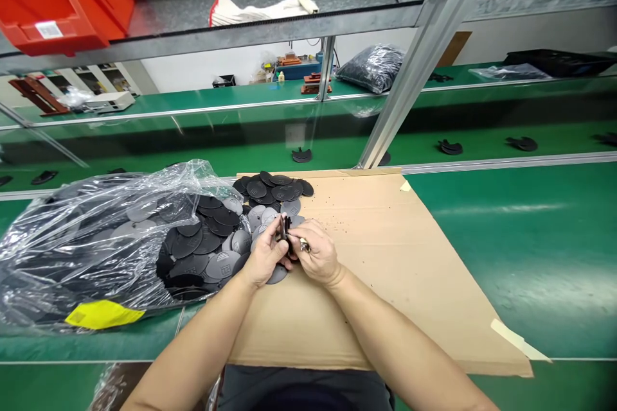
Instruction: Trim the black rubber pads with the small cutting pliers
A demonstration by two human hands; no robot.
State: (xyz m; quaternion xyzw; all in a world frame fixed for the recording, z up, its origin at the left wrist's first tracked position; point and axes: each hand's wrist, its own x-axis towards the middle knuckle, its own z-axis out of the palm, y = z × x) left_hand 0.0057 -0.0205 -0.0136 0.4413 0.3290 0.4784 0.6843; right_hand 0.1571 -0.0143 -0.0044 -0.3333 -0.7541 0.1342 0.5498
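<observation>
Both hands meet over the near left part of a cardboard sheet (385,270) that lies on a green table (530,250). The left hand (264,258) is closed on a dark disc (284,230), held upright and edge-on, so its face is hidden. The right hand (319,257) curls in against the right side of the same disc and pinches it too. A small shiny bit (304,245) shows at its fingers; whether it is a tool or a ring is too small to tell.

Just left of the hands, and touching the left one, a pile of discs (216,237) in black and grey spills from a clear plastic bag (91,231) onto the cardboard. Glare and creases blur what lies deeper in the bag. A yellow label (103,314) sits at its near edge.

Farther off, single dark parts (450,147) lie well apart on a green belt, too small to make out. A slanting metal post (419,58) crosses the view. On the shelf above are white gloves (255,10) and a red bin (62,0), which the frame cuts off at top and left
</observation>
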